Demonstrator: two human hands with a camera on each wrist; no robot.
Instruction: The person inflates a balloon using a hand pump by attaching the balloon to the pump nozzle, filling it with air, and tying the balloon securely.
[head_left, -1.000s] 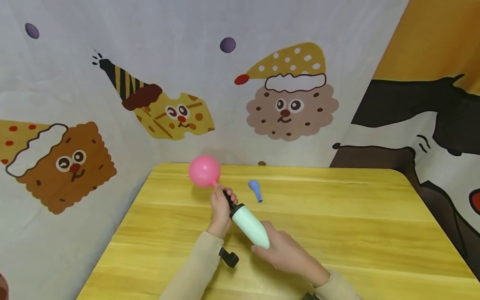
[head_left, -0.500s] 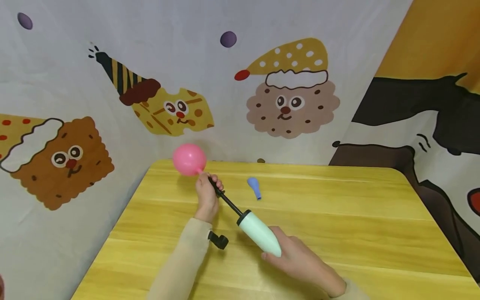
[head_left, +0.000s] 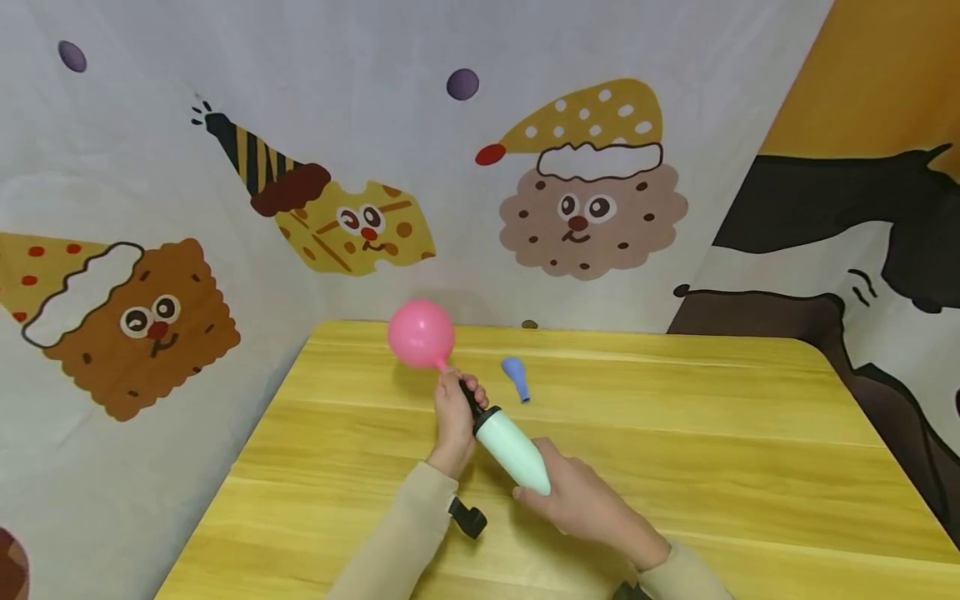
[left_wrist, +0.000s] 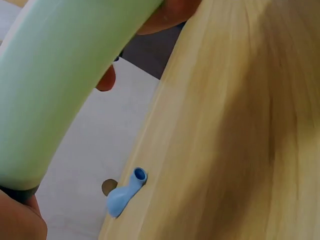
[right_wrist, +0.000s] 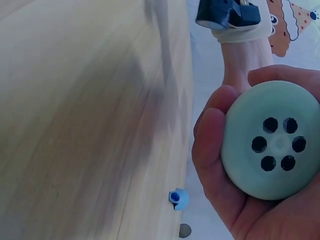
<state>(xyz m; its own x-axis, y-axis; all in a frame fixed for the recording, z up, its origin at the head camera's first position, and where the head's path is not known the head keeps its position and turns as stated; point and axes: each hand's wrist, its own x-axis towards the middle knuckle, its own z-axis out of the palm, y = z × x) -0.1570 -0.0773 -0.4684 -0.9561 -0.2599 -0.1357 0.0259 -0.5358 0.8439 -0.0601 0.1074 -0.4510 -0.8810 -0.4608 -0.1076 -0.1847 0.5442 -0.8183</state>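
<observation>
A pale green balloon pump (head_left: 513, 450) with a black nozzle end slants between the two hands. My left hand (head_left: 453, 417) grips the black end, its thumb by the neck of a pink, partly inflated balloon (head_left: 421, 334). My right hand (head_left: 585, 500) wraps around the pump's green barrel near its rear. In the right wrist view the barrel's round end (right_wrist: 280, 142) with several holes faces the camera, fingers curled round it. The black collar sits close to the left hand, so the shaft is mostly hidden.
A limp blue balloon (head_left: 517, 379) lies on the yellow wooden table (head_left: 712, 433) beyond the pump. Behind the table hangs a pale cloth (head_left: 360, 83) printed with cartoon biscuits. A black wrist camera (head_left: 468, 518) juts from the left sleeve.
Half a second ago the hands were apart and the black shaft was drawn out; now they have come together and the shaft is pushed in. The pink balloon looks slightly larger than a second ago.
</observation>
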